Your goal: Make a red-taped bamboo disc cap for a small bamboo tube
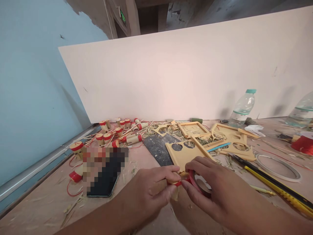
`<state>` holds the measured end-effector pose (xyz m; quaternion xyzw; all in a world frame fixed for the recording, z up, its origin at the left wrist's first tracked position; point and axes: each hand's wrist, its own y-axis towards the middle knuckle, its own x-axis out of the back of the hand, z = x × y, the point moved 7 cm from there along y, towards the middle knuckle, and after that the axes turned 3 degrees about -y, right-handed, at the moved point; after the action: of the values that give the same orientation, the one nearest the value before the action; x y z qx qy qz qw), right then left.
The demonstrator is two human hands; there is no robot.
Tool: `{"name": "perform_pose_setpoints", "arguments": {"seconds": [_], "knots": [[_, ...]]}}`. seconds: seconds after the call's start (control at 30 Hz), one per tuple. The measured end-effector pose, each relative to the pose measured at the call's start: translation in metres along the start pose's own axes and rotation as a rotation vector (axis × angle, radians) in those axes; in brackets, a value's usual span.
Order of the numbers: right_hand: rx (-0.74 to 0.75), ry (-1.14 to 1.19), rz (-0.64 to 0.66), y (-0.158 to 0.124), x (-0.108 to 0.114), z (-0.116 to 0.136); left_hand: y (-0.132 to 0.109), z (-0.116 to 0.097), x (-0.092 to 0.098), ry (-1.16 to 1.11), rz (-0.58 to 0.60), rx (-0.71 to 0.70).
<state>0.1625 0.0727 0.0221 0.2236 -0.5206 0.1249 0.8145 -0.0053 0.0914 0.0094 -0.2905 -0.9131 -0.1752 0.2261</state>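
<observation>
My left hand (149,191) is closed in a pinch on a small bamboo tube (176,182) that has red tape on it, low in the middle of the view. My right hand (210,192) is closed on a roll of red tape (199,183), held right against the tube. Both hands hover over the wooden table (49,202). Just behind them lie a yellow wooden panel with round holes (183,153) and a dark cutting pad (158,148).
Several bamboo tubes banded in red (117,132) lie at the back left with red string. A phone (105,178) lies at the left. Yellow wooden cut-out frames (227,138), a yellow-black knife (274,181), a clear tape ring (277,166), a red spool (304,143) and water bottles (243,107) are at the right.
</observation>
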Motion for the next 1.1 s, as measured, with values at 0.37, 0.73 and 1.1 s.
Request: {"name": "perform_pose_setpoints", "arguments": {"seconds": [0.37,0.73,1.1], "knots": [[-0.03,0.177,0.165,-0.003,0.004,-0.003,0.001,0.002,0.004,-0.127,-0.102,0.139],[-0.201,0.132,0.139,0.003,0.01,-0.012,0.003,0.004,0.003,-0.182,-0.058,0.168],[-0.184,0.069,0.053,0.006,0.004,-0.015,0.007,0.007,0.002,-0.262,0.0,0.14]]}}
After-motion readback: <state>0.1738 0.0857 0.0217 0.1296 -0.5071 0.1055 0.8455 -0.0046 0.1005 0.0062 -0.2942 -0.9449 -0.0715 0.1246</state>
